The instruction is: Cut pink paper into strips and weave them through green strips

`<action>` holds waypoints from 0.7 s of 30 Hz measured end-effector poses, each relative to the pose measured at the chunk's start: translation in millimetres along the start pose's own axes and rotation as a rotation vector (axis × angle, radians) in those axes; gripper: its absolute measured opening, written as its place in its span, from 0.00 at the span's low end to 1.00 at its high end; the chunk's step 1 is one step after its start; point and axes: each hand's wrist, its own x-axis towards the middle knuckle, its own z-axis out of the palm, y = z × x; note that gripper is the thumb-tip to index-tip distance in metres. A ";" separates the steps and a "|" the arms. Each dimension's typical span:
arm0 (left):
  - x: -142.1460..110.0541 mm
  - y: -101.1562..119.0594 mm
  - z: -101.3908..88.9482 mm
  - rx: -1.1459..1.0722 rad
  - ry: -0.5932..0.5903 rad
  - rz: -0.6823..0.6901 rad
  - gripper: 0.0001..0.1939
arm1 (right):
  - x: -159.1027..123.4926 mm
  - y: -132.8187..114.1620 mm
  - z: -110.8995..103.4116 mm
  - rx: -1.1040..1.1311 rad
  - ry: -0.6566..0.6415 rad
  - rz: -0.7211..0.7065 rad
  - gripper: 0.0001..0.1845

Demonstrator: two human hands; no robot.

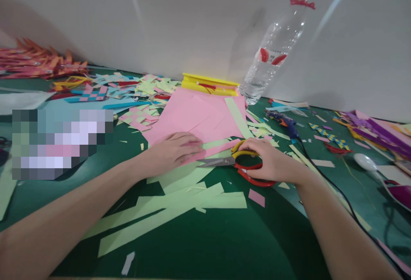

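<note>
My left hand [175, 152] lies flat, fingers stretched out, on the lower edge of a pink paper sheet [199, 117]. In my right hand [268, 158] is a pair of scissors [220, 162] with yellow and red handles, its blades pointing left. A narrow pink strip [220, 147] runs along the sheet's lower edge, between my two hands. One pale green strip [237, 117] rests on the sheet's right side. Beneath and in front of my hands, several pale green paper strips [173, 203] overlap on the green table.
A clear plastic bottle [274, 51] leans at the back beside a yellow folded tray [205, 84]. Paper scraps [157, 83] pile up at back left. On the right, a glue gun [285, 123] trails a black cord [334, 192] near a white spoon [366, 162].
</note>
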 end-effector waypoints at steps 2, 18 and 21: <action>-0.2 -0.4 -0.1 -0.003 -0.003 -0.003 0.18 | -0.3 0.6 -0.4 -0.003 -0.002 0.006 0.19; 0.7 0.4 -1.8 -0.021 -0.015 -0.017 0.18 | -0.8 1.8 -0.3 -0.017 -0.001 -0.001 0.20; 0.4 0.4 -1.9 -0.017 -0.022 -0.011 0.18 | 0.3 -1.1 0.5 -0.003 0.010 -0.026 0.19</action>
